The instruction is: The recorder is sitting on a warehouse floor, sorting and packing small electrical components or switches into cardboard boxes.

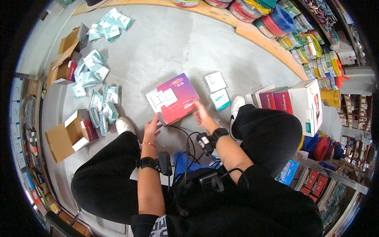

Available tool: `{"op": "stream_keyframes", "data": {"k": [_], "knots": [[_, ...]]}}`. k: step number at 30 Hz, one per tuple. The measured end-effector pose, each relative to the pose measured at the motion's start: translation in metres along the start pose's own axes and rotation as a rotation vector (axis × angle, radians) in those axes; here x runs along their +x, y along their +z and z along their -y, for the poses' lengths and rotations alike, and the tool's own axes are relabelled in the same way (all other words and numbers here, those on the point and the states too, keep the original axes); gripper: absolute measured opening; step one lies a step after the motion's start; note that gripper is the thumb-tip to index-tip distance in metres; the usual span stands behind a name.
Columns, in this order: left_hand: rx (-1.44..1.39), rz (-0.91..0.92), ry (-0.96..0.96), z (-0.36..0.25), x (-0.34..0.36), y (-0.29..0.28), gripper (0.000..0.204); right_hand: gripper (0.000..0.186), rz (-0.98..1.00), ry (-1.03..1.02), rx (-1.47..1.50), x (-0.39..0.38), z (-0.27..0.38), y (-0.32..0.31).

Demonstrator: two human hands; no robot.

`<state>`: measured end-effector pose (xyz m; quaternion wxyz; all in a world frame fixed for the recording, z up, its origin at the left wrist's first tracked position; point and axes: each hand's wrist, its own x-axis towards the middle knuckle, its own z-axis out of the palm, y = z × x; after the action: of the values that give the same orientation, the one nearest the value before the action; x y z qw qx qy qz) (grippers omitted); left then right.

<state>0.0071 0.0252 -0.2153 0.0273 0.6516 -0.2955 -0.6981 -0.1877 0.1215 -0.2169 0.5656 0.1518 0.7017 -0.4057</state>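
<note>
A red-and-purple cardboard box (179, 93) with a white printed panel is between my two hands, over the grey floor in front of me. My left hand (151, 128) is at its near left corner, fingers apart, fingertips against or just beside the edge. At the near right corner, my right hand (202, 115) has its thumb along the edge and its fingers curled by the side. Just right of the box lie two small flat packets, one white (215, 81) and one white and teal (220, 100).
Several teal-and-white plastic packets (92, 70) lie in heaps at left, beside opened cardboard boxes (65, 136). Closed red-and-white boxes (281, 99) stand by my right knee. Wire coils (276, 23) line a wooden edge (272, 45) at far right. Black cables (188, 138) hang between my forearms.
</note>
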Motion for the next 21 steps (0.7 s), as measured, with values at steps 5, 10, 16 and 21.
{"op": "stream_keyframes", "data": {"k": [5,10,16,21], "knots": [[-0.311,0.088,0.105,-0.005,0.017,0.005,0.073,0.043,-0.143,-0.334,-0.008,0.032,0.019,-0.039],[-0.355,0.137,0.197,-0.008,0.031,0.014,0.079,0.069,0.034,-0.521,-0.289,0.037,0.066,-0.021],[-0.518,0.191,0.353,0.006,0.056,0.030,0.072,0.073,0.405,-0.372,-0.271,0.077,0.047,-0.005],[-0.655,0.299,0.366,-0.003,0.040,0.031,0.068,0.061,0.496,-0.266,-0.197,0.046,0.050,0.010]]}}
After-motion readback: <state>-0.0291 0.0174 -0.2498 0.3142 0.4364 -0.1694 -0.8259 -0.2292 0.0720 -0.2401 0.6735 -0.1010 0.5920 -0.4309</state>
